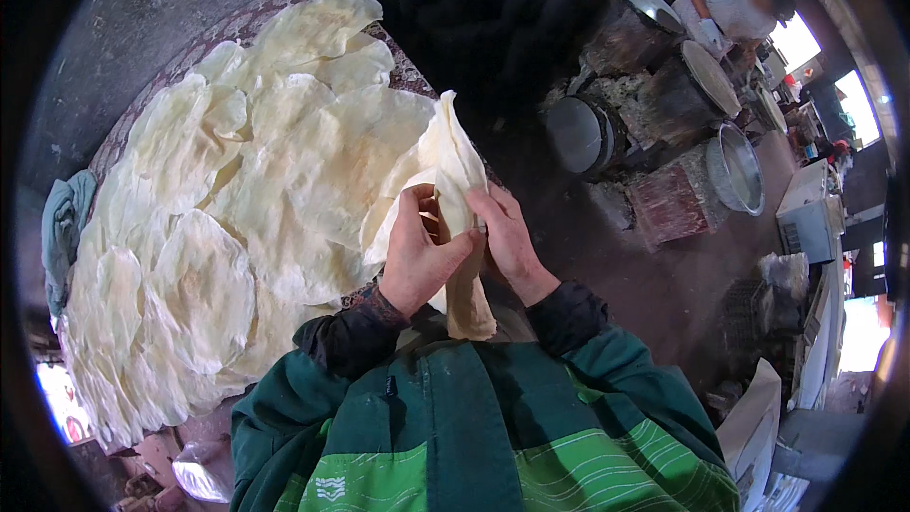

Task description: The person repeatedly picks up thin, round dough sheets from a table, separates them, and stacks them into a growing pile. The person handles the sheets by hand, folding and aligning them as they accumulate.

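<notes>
A thin, pale sheet of flatbread or dough [462, 263] hangs folded lengthwise between my hands, its lower end dangling in front of my green jacket. My left hand [424, 249] grips its near edge with thumb and bent fingers. On the other side, my right hand [508, 238] pinches the fold, the two thumbs close together. To the left, many similar round, thin sheets [202, 291] lie overlapping on a table with a patterned cloth [124, 131]. Whether the held fold touches the sheets behind it, I cannot tell.
At the upper right, a person in white [736, 3] works near round griddles [648, 3]. A metal basin [736, 167] stands beside a reddish block [668, 203]. A teal cloth [65, 227] lies at the table's far left edge. A white cabinet [807, 210] stands at right.
</notes>
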{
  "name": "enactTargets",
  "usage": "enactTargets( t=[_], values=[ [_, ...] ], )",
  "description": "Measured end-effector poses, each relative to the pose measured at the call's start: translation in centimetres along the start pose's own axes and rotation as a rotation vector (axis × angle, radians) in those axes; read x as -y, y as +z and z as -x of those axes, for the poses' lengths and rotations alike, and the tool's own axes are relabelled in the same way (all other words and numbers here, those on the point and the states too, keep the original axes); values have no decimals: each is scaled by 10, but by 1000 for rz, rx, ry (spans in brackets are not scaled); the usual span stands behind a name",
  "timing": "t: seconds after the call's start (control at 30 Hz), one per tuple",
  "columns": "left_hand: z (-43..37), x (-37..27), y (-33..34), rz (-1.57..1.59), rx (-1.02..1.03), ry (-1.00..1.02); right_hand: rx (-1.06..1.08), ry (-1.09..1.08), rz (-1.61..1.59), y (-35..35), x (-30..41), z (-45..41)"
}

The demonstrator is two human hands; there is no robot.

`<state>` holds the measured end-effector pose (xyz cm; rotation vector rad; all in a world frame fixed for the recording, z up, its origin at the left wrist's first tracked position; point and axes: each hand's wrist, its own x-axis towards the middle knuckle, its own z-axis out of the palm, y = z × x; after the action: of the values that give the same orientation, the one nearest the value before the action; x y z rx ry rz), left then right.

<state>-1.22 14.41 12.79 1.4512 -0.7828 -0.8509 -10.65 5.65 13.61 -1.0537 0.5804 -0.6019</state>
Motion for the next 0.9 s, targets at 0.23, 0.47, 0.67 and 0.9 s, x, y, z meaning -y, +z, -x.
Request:
enactTargets(
  t=[0.23,0.47,0.67,0.9],
  values=[
    [10,12,6,131,77,-32,98,-366,673,-20,-25,-3],
    [25,28,29,54,74,117,2,-288,377,-28,-23,19],
    [-8,-4,116,-254,147,241,-105,-103,-296,-103,4,33],
    [-34,-8,253,89,223,105,-192,92,-760,-216,46,42]
  ],
)
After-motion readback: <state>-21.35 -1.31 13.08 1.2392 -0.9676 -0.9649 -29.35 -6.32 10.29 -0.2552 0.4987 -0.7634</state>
